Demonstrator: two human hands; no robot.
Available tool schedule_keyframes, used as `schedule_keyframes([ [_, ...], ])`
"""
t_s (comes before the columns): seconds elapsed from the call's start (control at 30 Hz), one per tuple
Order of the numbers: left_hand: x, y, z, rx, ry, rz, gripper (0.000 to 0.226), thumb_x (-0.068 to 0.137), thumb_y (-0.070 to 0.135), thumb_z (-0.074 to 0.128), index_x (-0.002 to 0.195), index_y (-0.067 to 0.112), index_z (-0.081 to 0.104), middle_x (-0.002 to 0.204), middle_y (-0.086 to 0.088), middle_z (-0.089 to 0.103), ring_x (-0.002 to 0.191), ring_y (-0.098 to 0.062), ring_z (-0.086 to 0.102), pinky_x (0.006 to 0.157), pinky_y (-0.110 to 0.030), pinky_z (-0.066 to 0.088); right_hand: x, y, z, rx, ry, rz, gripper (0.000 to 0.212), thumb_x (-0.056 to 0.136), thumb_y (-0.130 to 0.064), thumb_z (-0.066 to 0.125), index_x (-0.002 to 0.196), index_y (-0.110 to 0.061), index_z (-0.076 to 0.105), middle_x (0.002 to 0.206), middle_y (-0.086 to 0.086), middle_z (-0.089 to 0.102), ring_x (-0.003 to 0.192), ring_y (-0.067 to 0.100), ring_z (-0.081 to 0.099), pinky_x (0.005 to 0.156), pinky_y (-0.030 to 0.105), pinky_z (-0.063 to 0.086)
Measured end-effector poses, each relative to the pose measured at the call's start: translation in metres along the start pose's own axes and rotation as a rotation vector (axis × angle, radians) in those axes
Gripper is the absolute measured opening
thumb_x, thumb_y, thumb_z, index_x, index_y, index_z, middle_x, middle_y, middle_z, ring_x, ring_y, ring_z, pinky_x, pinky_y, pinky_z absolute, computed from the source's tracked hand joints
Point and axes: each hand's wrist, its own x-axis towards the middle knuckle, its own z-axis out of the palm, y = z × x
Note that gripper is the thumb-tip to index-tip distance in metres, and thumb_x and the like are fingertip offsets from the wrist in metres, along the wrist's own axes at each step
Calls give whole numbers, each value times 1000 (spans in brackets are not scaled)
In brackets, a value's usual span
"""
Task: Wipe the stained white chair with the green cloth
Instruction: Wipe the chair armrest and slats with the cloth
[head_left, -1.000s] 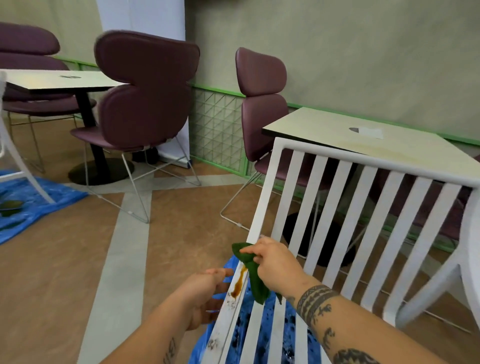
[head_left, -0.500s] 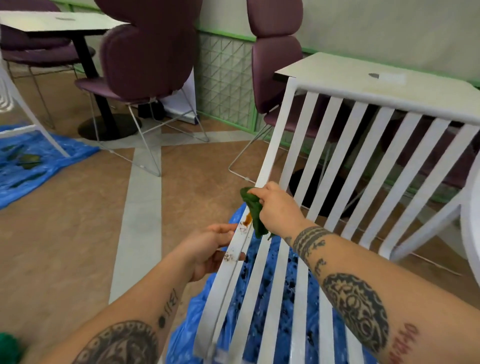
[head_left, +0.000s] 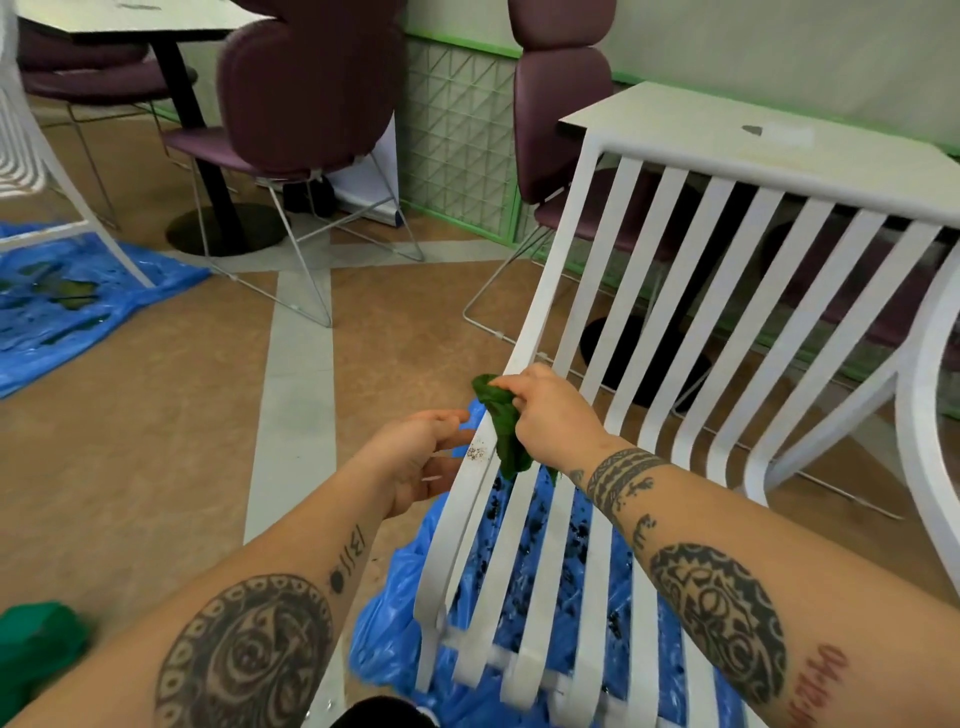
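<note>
Both arms bare; left hand (head_left: 415, 462) and right hand (head_left: 550, 415) bare too.
Left forearm (head_left: 291, 587), lower left of frame: large round black tattoo (head_left: 244, 654), swirls inside a ring of small ovals. Nearer the wrist, a dot and a short row of black strokes (head_left: 353, 548).
Right forearm (head_left: 779, 545), lower right: black banded wrist tattoo (head_left: 621, 467), small glyphs (head_left: 641, 519), large oval patterned piece (head_left: 717, 608), red script (head_left: 821, 680) at the frame edge.

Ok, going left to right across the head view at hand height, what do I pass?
From the left: left hand → speckled stain on the outer slat of the white chair → green cloth → right hand, which grips the cloth.
</note>
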Motion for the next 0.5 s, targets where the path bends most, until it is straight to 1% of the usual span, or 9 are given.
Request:
schedule_keyframes([
  [0.1,-14,2,-2,-13,3,98,26,104,37,54,128,37,64,122,9,69,106,-19,69,79,-35,56,-14,-7,4,15,-20,4,50,99,-1,44,137,-28,62,113,2,49,101,23,53,84,33,43],
  [0.17,-21,2,-1,46,16,166,28,102,38,57,129,39,63,124,10,67,111,-19,64,82,-35,57,-24,-11,7,22,-28,4,51,98,-2,45,136,-31,62,110,0,48,100,23,54,83,34,46],
  [0.23,-26,-1,0,118,61,224,26,101,34,61,126,36,66,121,5,69,108,-19,64,84,-35,57,-34,-17,11,30,-36,0,50,98,-3,46,135,-32,62,108,0,48,98,23,55,82,34,46],
  [0.37,-41,-16,4,155,157,311,21,98,17,65,119,20,67,109,-1,71,93,-12,63,69,-25,49,-55,-27,17,89,-46,-2,45,101,-8,45,134,-31,63,106,-1,46,95,22,54,81,31,46],
  [0.43,-49,-26,1,160,208,359,17,96,10,67,113,12,70,103,-5,74,85,-8,65,63,-16,48,-64,-32,20,107,-58,-6,44,101,-8,44,132,-33,64,105,-2,46,93,21,54,80,31,44],
  [0.5,-55,-33,-3,198,260,392,12,95,6,68,106,6,72,92,-5,74,77,-7,65,58,-8,48,-73,-36,22,117,-66,-8,44,102,-8,42,131,-32,64,105,-1,46,94,20,53,82,31,44],
])
